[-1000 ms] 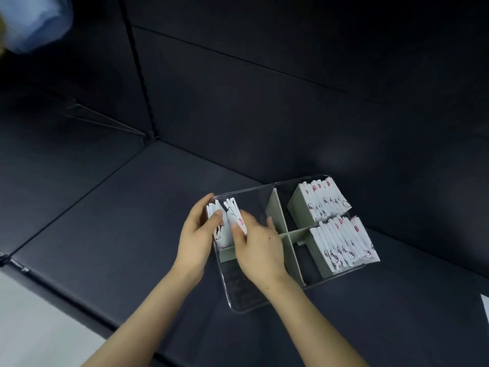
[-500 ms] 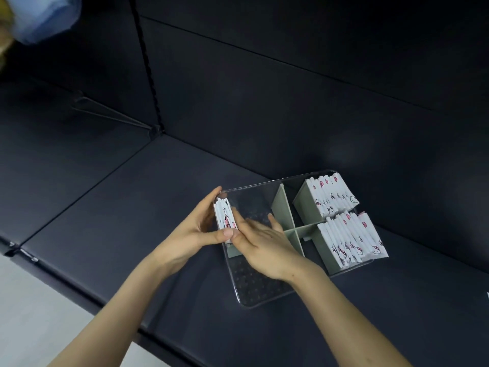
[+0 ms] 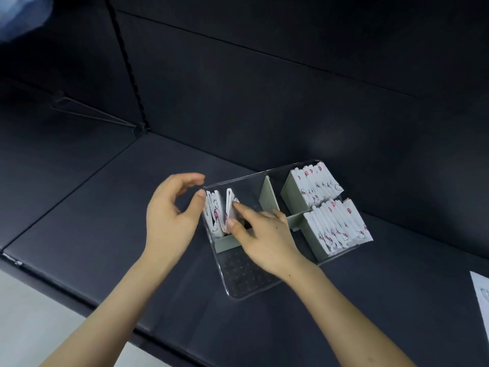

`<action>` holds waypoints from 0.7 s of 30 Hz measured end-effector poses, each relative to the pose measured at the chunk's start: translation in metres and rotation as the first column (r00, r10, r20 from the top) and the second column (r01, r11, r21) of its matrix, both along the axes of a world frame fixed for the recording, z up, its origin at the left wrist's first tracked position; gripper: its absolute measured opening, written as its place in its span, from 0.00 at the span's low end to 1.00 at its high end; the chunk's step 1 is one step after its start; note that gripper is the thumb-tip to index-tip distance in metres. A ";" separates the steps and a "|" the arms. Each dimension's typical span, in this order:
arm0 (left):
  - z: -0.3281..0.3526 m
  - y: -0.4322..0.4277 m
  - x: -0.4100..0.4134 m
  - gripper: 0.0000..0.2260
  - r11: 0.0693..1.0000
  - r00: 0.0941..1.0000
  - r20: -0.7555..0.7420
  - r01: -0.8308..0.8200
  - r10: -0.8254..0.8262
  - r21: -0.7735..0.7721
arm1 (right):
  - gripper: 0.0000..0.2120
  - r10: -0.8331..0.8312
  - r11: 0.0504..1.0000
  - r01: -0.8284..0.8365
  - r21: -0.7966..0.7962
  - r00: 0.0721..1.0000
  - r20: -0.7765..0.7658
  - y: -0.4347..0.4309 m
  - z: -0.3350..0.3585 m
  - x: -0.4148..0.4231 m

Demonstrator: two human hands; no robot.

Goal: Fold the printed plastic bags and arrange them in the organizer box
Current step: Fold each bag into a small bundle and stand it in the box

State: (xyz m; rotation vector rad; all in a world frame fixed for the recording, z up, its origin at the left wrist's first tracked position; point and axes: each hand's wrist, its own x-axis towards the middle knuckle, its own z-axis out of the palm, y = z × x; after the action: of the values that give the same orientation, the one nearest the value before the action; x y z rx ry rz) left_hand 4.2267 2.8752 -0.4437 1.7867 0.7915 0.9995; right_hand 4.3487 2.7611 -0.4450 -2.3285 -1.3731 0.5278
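While my right hand [image 3: 264, 239] pinches a folded bag [image 3: 229, 205] between thumb and forefinger, I stand it on edge in the far-left compartment of the box [image 3: 248, 290]. It sits just beside a short row [image 3: 213, 215] of bags leaning on the left wall, with a gap between them that opens towards the top. My left hand [image 3: 169, 215] holds nothing; its fingers are loosely curled and only the thumb tip touches the box rim by that row. Both right-hand compartments, past the divider [image 3: 268, 194], hold full stacks [image 3: 338, 226]. One flat bag [image 3: 480, 295] lies on the shelf [image 3: 92, 207] at the right edge, well apart.

I judge these packets almost weightless, thin, slick and springy, so the folds will likely spread as soon as pressure comes off. My best hold is across both faces near the top fold, squeezing the layers together. I would then slide the bag flush against the row and steady it with my left thumb, since the light, clear box could skid.
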 end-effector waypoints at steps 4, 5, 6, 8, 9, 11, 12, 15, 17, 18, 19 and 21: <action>0.017 -0.027 0.016 0.09 0.985 0.999 0.019 0.037 -0.041 0.168 | 0.21 -0.004 0.995 0.009 0.101 0.999 -0.054 -0.016 0.006 0.004; 0.020 -0.035 0.021 0.09 0.978 0.998 0.023 0.060 -0.066 0.200 | 0.17 0.000 0.990 0.008 0.138 0.999 -0.052 -0.022 0.009 0.005; 0.022 -0.043 0.025 0.09 0.968 0.996 0.020 0.083 -0.090 0.236 | 0.15 -0.001 0.985 0.010 0.172 0.999 -0.052 -0.029 0.011 0.007; 0.025 -0.062 0.034 0.09 0.942 0.991 0.000 0.129 -0.136 0.310 | 0.16 -0.016 0.975 0.026 0.219 0.999 -0.047 -0.048 0.016 0.012; 0.025 -0.073 0.040 0.09 0.927 0.986 -0.011 0.161 -0.167 0.340 | 0.18 -0.037 0.973 0.049 0.227 0.998 -0.054 -0.061 0.018 0.016; 0.019 -0.096 0.052 0.09 0.889 0.970 -0.036 0.237 -0.242 0.393 | 0.21 -0.105 0.956 0.123 0.266 0.991 -0.081 -0.094 0.021 0.026; 0.014 -0.108 0.058 0.09 0.866 0.958 -0.055 0.278 -0.282 0.416 | 0.20 -0.160 0.940 0.182 0.290 0.982 -0.096 -0.114 0.021 0.031; -0.004 -0.147 0.079 0.09 0.774 0.899 -0.120 0.425 -0.421 0.469 | 0.17 -0.351 0.879 0.368 0.302 0.930 -0.114 -0.181 0.016 0.046; -0.020 -0.174 0.092 0.09 0.693 0.833 -0.198 0.543 -0.517 0.475 | 0.14 -0.496 0.826 0.494 0.272 0.866 -0.069 -0.231 0.003 0.057; -0.029 -0.186 0.098 0.09 0.649 0.795 -0.254 0.600 -0.551 0.469 | 0.13 -0.577 0.785 0.560 0.265 0.817 -0.018 -0.256 -0.007 0.061; -0.040 -0.196 0.104 0.10 0.603 0.755 -0.322 0.652 -0.571 0.459 | 0.14 -0.655 0.740 0.620 0.259 0.752 0.071 -0.281 -0.017 0.065; -0.064 -0.216 0.115 0.14 0.509 0.673 -0.493 0.740 -0.552 0.440 | 0.23 -0.767 0.637 0.747 0.191 0.587 0.259 -0.330 -0.042 0.068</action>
State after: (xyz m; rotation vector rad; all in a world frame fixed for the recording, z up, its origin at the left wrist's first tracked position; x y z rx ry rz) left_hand 4.3415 2.6596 -0.5078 2.5609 -0.1674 0.4654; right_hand 4.4170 2.4316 -0.4875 -2.7158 -0.3341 -0.1746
